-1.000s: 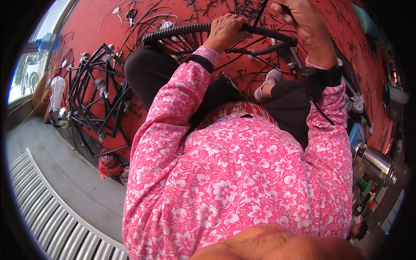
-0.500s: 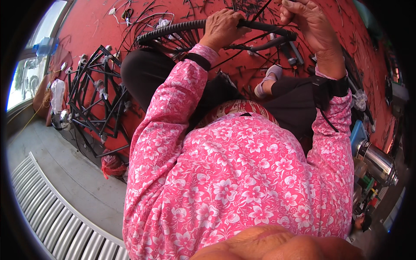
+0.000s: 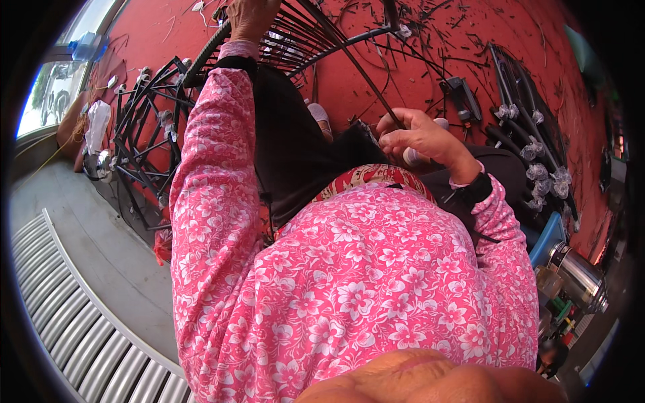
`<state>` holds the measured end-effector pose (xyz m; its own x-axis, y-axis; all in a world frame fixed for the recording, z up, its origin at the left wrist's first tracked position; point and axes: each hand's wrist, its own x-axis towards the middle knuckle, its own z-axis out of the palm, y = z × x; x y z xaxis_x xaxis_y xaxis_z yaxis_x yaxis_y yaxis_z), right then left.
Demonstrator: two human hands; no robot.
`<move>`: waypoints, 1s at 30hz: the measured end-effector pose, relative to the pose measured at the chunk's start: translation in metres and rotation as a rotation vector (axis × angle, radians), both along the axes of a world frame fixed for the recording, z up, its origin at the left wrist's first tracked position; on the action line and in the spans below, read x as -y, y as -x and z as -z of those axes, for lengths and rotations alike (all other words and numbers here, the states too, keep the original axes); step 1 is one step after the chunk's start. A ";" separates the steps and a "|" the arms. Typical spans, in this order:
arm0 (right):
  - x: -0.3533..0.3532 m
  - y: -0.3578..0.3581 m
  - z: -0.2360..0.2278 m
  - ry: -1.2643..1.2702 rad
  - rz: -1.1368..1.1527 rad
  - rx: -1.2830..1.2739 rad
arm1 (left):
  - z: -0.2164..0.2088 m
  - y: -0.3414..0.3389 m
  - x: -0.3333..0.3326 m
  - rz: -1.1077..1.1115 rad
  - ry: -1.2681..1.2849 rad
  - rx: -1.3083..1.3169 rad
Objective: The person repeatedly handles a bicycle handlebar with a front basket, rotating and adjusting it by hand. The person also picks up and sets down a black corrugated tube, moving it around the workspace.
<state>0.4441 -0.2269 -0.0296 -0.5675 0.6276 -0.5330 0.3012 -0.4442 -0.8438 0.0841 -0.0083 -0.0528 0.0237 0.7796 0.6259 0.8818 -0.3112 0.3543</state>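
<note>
A dark tubular frame (image 3: 356,39) with rows of black strands (image 3: 289,50) stretched across it rests by my bent left leg at the top of the view. My left hand (image 3: 250,19) is closed on its strip-wrapped side (image 3: 209,55); the picture's edge cuts off part of this hand. From the frame a long black strip (image 3: 359,70) runs taut down toward my lap. Its lower end is pinched in my right hand (image 3: 426,140), above my right thigh.
On the red floor at left lies a heap of black metal frames (image 3: 144,144). Black tubes (image 3: 531,121) with clear-wrapped ends lie at right, near a dark tool (image 3: 462,99). A steel flask (image 3: 578,272) stands at lower right, a roller conveyor (image 3: 87,316) at lower left.
My right hand has come down from the top toward my lap, drawing the strip with it. My left hand has moved up and left, and the frame has tilted and shifted left.
</note>
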 end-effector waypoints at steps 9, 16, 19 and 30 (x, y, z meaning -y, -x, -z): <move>0.021 -0.045 0.093 -0.498 0.176 0.280 | -0.006 0.027 0.003 0.127 0.012 -0.020; 0.021 -0.039 0.066 -0.516 0.025 0.417 | -0.015 -0.003 0.032 0.202 -0.008 -0.008; 0.023 -0.038 0.025 -0.807 -0.131 0.543 | -0.016 -0.016 0.033 0.242 0.018 -0.034; 0.021 -0.252 0.091 -0.325 1.381 0.036 | -0.027 -0.009 0.071 0.183 0.107 -0.034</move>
<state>0.6964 -0.2475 -0.1202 0.6038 0.7532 -0.2609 -0.1855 -0.1856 -0.9650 0.0935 -0.0792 -0.0263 0.1902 0.8222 0.5364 0.8262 -0.4292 0.3649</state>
